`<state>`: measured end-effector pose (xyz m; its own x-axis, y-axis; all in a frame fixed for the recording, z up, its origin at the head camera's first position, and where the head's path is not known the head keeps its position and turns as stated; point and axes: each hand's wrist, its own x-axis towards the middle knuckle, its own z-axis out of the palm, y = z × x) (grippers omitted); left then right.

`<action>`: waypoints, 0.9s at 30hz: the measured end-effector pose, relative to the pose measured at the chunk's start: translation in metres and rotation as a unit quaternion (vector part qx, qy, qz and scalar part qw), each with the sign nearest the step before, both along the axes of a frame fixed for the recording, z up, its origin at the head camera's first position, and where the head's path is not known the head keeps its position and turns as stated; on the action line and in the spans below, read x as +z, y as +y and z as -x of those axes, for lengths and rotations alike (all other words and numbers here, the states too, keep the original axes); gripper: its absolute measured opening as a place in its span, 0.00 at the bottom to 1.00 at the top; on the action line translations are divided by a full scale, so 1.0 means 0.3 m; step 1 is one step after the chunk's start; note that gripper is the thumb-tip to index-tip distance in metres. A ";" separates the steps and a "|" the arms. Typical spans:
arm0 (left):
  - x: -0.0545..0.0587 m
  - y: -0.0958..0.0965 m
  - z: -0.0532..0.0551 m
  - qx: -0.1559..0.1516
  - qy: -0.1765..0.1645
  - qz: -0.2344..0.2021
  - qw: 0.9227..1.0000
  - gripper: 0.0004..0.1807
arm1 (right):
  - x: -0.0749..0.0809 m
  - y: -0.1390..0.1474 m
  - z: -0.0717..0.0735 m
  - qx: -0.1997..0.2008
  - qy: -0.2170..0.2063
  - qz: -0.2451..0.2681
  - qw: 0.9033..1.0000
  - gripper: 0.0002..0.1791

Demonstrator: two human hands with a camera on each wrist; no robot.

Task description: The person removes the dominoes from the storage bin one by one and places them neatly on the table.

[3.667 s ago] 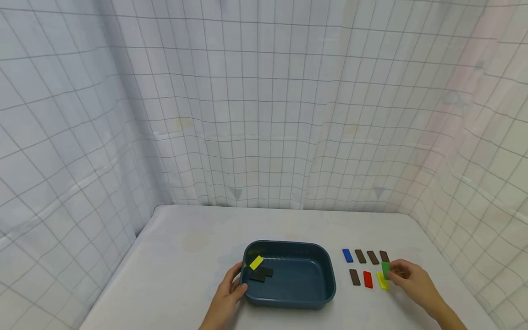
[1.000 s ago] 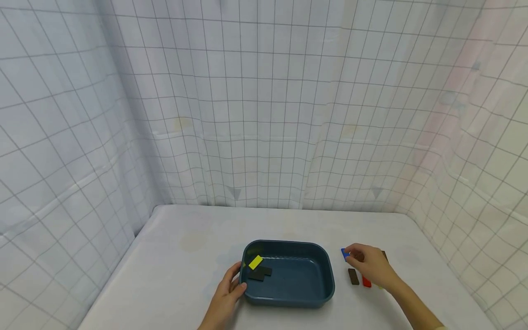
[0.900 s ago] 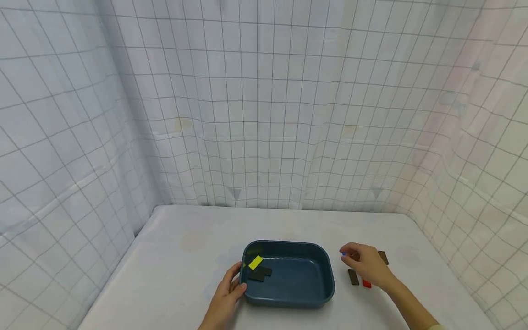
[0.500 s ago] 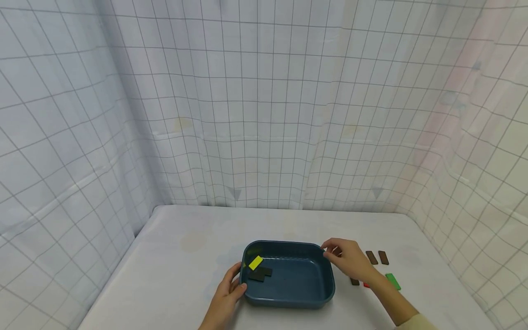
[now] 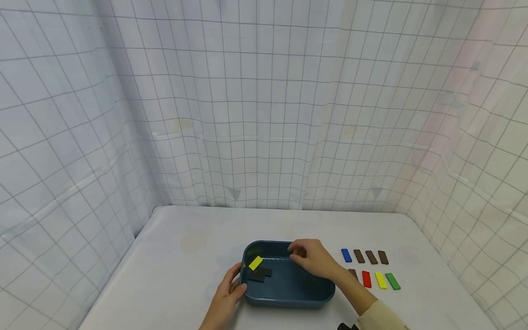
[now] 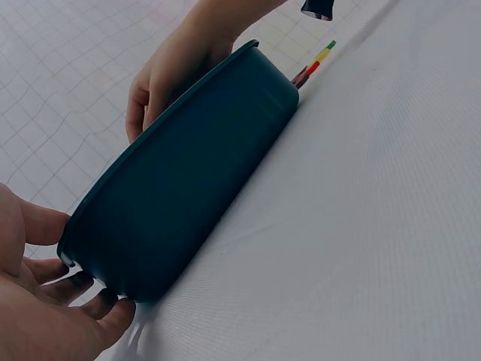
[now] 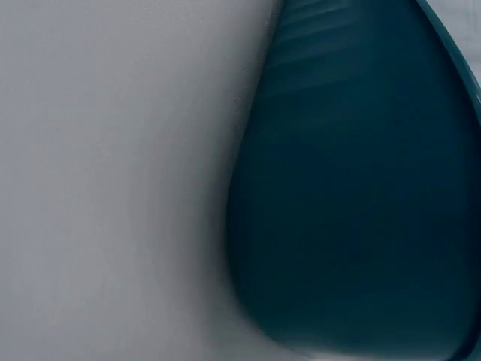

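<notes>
Evidently steadying it, the left hand [image 5: 222, 298] grips the dark blue tub [image 5: 284, 303] at its left end, thumb by the rim. A yellow tile [image 5: 255, 262] and dark tiles [image 5: 259, 274] sit inside there. Next, the right hand [image 5: 312, 258] hangs over the tub, fingers loosely curled, nothing visible in them; it seems to be reaching for a tile, which calls for a fingertip pinch. Farther right, two rows of tiles [image 5: 366, 279] lie on the bench [image 5: 185, 266].

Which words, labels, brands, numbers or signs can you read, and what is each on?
None readable in any view.
Dark teal rectangular tub: no lettering shows.
Small flat rectangular tiles in blue, red, yellow, green and brown: none visible; too small to rule out fine marks.
White grid-lined hanging cloth: just lines, pale patches and grey triangles.
</notes>
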<state>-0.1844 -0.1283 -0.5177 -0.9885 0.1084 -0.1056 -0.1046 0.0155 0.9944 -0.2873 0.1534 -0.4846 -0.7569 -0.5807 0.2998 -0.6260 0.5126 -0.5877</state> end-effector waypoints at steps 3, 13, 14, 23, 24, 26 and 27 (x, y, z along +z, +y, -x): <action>-0.001 0.003 0.001 -0.002 0.000 0.000 1.000 0.33 | -0.015 -0.028 0.006 0.009 -0.001 0.000 1.000 0.09; 0.004 -0.001 -0.007 -0.009 0.015 -0.018 1.000 0.32 | -0.063 -0.120 0.031 0.043 -0.022 0.007 0.999 0.09; 0.003 -0.002 -0.007 -0.011 0.016 -0.019 1.000 0.32 | -0.069 -0.131 0.033 0.043 -0.026 0.004 0.999 0.09; 0.003 -0.011 -0.009 -0.011 0.017 -0.010 1.000 0.32 | -0.094 -0.192 0.032 0.059 -0.023 -0.072 0.995 0.12; 0.003 -0.011 -0.008 -0.010 0.017 -0.008 1.000 0.32 | -0.094 -0.194 0.031 0.063 -0.015 -0.083 0.994 0.12; 0.004 -0.010 -0.007 -0.011 0.017 -0.009 1.000 0.32 | -0.095 -0.195 0.030 0.071 -0.001 -0.100 0.992 0.11; 0.004 -0.010 -0.006 -0.012 0.017 -0.009 1.000 0.32 | -0.094 -0.194 0.029 0.074 0.005 -0.105 0.992 0.10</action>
